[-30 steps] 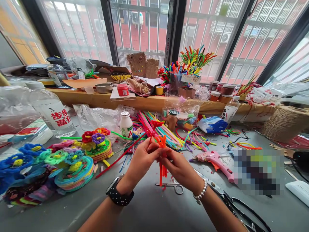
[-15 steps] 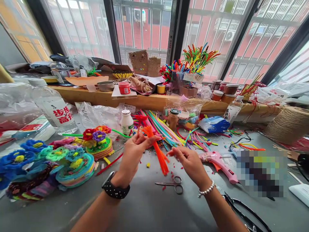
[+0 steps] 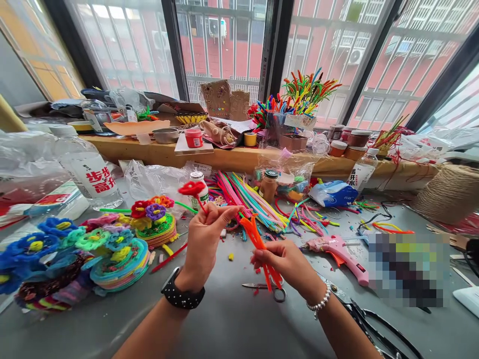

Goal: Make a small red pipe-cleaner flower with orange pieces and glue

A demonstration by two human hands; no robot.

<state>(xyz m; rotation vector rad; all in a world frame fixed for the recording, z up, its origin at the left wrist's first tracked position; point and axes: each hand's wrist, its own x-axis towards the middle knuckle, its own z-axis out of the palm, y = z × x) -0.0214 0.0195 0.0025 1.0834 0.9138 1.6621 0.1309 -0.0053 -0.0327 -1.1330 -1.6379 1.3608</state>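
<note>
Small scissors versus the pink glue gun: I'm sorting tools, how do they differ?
The small scissors are slim bare metal, partly hidden behind the orange pipe cleaners in the right hand; the pink glue gun is bulkier plastic and untouched. Both lie flat on the grey table.

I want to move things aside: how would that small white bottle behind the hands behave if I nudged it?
The small white bottle stands upright and looks tall for its narrow base, so it would probably tip rather than slide. Its round body would likely roll afterwards. Pipe cleaners lying beside it might stop it.
</note>
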